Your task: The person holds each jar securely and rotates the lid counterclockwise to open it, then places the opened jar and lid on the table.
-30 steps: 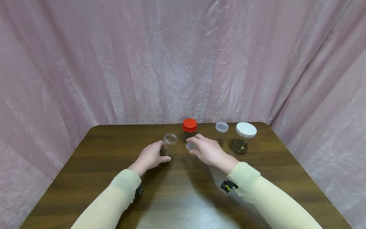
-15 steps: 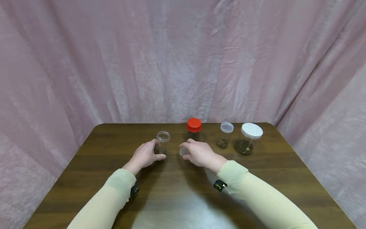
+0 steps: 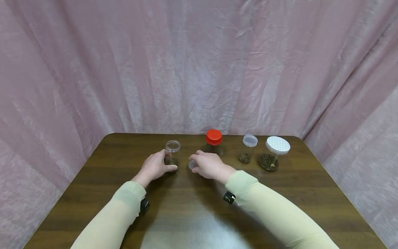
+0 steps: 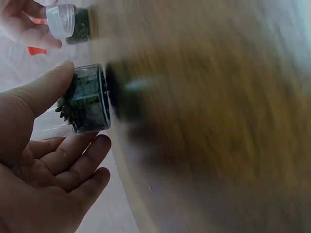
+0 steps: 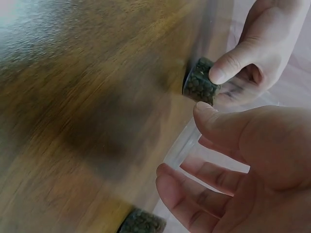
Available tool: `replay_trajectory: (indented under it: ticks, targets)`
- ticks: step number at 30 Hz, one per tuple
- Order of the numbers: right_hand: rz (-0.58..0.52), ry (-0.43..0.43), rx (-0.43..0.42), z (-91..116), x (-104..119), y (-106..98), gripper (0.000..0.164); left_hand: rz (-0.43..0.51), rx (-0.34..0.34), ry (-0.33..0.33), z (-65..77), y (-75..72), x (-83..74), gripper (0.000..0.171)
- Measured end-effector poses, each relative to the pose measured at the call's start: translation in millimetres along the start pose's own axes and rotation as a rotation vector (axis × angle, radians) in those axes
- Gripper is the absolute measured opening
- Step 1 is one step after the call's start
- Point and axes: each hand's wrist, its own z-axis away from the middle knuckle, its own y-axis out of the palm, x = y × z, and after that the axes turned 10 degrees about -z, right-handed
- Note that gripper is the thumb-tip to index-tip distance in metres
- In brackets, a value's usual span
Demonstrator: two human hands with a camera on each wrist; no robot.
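Note:
My left hand (image 3: 154, 166) grips the lower part of a clear, lidless jar (image 3: 172, 146), thumb on the near side. The jar stands upright at the tabletop, dark green-brown pieces in its bottom (image 4: 86, 99). To the right of it, my right hand (image 3: 210, 165) pinches a translucent lid (image 3: 192, 165) between thumb and fingers, the lid tilted and low over the table. In the right wrist view the lid's edge (image 5: 181, 145) shows between the fingertips, with the left hand (image 5: 262, 48) and its jar just beyond.
Behind my right hand stands a red-lidded jar (image 3: 214, 137). Farther right are a narrow jar with a translucent lid (image 3: 250, 140) and a wider jar with a white patterned lid (image 3: 278, 145), both holding similar pieces. A pink curtain (image 3: 199, 69) hangs behind the wooden table (image 3: 102, 193).
Both hands have moved left across the table, the left carrying the lidless jar and the right carrying the lid. The other jars appear shifted slightly right as the head view turned.

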Motion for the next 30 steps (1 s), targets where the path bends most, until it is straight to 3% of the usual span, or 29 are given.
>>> replay_trajectory:
  ticks: [8, 21, 30]
  targets:
    - [0.034, 0.007, 0.046, -17.3, 7.2, 6.7, 0.042, 0.016, 0.005, -0.012, -5.2, -5.0, 15.4, 0.063]
    - [0.06, 0.021, 0.094, -41.9, 9.9, 12.6, 0.039, 0.051, 0.017, -0.043, -9.1, -7.2, 26.9, 0.063]
    - [0.085, 0.019, 0.057, -56.1, 6.7, 28.4, 0.042, 0.055, 0.031, -0.074, -11.4, -7.8, 31.3, 0.063]
